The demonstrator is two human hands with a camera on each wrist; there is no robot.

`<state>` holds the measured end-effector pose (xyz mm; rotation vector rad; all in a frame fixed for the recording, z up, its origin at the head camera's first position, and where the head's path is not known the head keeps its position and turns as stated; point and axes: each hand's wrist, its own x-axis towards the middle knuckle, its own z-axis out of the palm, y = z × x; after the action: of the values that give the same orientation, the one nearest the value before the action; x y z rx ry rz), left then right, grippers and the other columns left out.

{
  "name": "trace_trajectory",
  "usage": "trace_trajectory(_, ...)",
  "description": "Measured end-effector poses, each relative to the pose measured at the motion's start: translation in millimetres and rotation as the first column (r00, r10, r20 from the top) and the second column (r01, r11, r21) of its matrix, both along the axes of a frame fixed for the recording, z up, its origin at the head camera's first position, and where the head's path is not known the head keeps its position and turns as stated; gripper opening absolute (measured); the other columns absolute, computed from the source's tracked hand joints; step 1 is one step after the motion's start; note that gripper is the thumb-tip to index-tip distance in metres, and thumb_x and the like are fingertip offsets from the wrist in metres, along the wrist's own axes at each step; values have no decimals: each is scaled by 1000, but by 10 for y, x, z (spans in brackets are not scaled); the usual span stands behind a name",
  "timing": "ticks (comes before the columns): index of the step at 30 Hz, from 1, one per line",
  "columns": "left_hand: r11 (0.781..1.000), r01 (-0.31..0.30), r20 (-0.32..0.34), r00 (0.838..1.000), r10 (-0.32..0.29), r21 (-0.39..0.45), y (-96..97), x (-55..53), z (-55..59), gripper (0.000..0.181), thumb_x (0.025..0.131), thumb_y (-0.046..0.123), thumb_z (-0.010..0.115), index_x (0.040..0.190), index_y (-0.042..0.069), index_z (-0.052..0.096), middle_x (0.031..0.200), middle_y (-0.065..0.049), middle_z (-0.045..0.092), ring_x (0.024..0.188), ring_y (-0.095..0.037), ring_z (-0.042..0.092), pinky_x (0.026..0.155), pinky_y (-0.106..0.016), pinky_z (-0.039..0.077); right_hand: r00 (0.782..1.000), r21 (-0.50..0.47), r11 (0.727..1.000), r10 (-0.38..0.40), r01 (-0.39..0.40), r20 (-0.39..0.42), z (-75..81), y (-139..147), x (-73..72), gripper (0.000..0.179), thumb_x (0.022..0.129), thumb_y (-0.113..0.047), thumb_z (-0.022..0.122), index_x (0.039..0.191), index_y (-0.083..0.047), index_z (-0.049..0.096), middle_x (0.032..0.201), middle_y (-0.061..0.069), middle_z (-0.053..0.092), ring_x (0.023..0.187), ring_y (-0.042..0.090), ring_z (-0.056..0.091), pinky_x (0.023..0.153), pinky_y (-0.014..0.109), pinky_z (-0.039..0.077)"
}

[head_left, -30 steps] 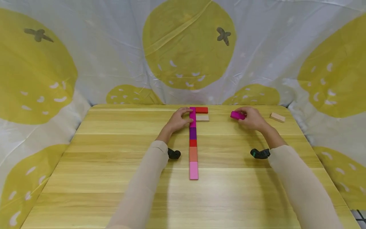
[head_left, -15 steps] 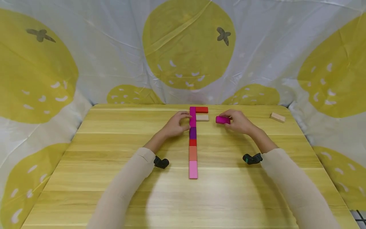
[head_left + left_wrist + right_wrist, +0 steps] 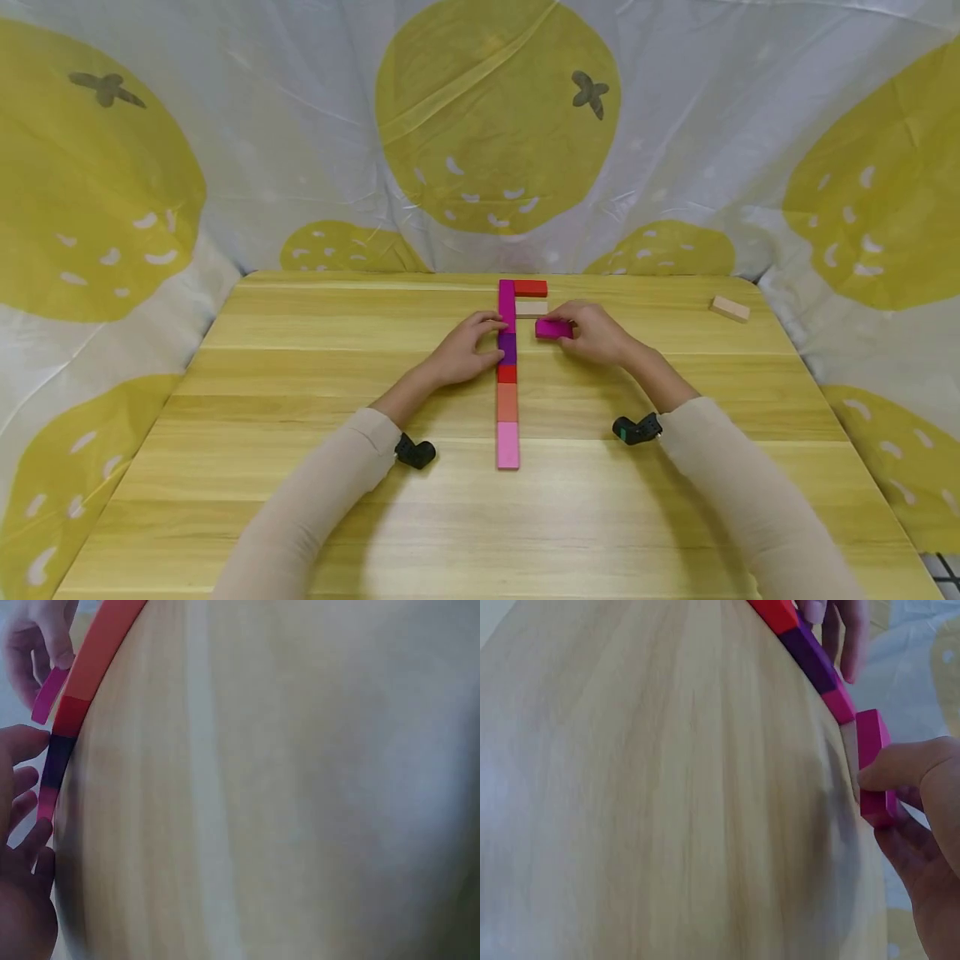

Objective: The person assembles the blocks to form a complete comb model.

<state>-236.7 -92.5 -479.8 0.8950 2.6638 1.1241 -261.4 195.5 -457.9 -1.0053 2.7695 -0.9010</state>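
Observation:
A straight column of blocks runs down the table: long magenta (image 3: 507, 298) at the far end, then purple (image 3: 509, 344), red (image 3: 507, 375), salmon (image 3: 507, 403) and pink (image 3: 507, 445). My left hand (image 3: 459, 352) lies at the column's left side, fingertips over the magenta and thumb at the purple block. Between thumb and fingers, my right hand (image 3: 600, 335) pinches a separate magenta block (image 3: 871, 742) by its right end. That block lies crosswise, just right of the column and on the near side of a beige block (image 3: 531, 309).
A red block (image 3: 531, 288) extends right from the column's far end, parallel to the beige one. Another beige block (image 3: 730, 308) lies alone at the far right of the wooden table (image 3: 262, 375). A lemon-patterned cloth (image 3: 315, 150) hangs behind.
My right hand has carried the magenta block leftward and nearer, from the right side up to the column. My left hand has slid toward me along the column, from the magenta to the purple block.

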Motion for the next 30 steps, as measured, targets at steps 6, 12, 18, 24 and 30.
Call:
trace_trajectory(6,1000,15,-9,1000,-15,-6,26,14,4,48,99,16,70,143,-1,60,151,-16,47,142,-32,42,119,-43,30,1000,15,1000,9,-9,4,-9,-114,16,38,89,0,73,127,3,71,118,17,70,100,28,62,87,42,52)
trace_trajectory(12,1000,15,-10,1000,-15,12,28,13,-20,47,100,15,69,142,-1,60,151,-15,47,142,-31,42,119,-43,32,999,32,999,37,-36,-7,-44,-207,5,36,90,1,72,125,3,71,118,16,70,97,26,62,86,41,52)
trace_trajectory(18,1000,4,3,1000,-4,11,24,11,-37,45,100,16,68,143,2,61,152,-12,47,143,-29,42,119,-42,31,1000,42,999,23,-23,-1,-67,-273,-6,34,90,1,73,125,3,72,118,15,70,102,27,64,88,42,53)
trace_trajectory(24,1000,-2,8,1000,2,17,25,1,-54,44,100,16,68,142,2,61,152,-11,47,143,-28,41,119,-40,30,1000,49,999,14,-14,8,-79,-306,-13,35,91,1,72,126,2,71,120,15,70,108,29,64,92,43,53)
trace_trajectory(30,1000,0,2,1000,0,30,30,-5,-54,44,99,14,70,140,1,62,151,-13,48,142,-29,42,119,-41,31,1000,47,999,9,-10,19,-78,-302,0,35,92,0,72,127,2,71,123,15,69,112,30,64,96,44,52)
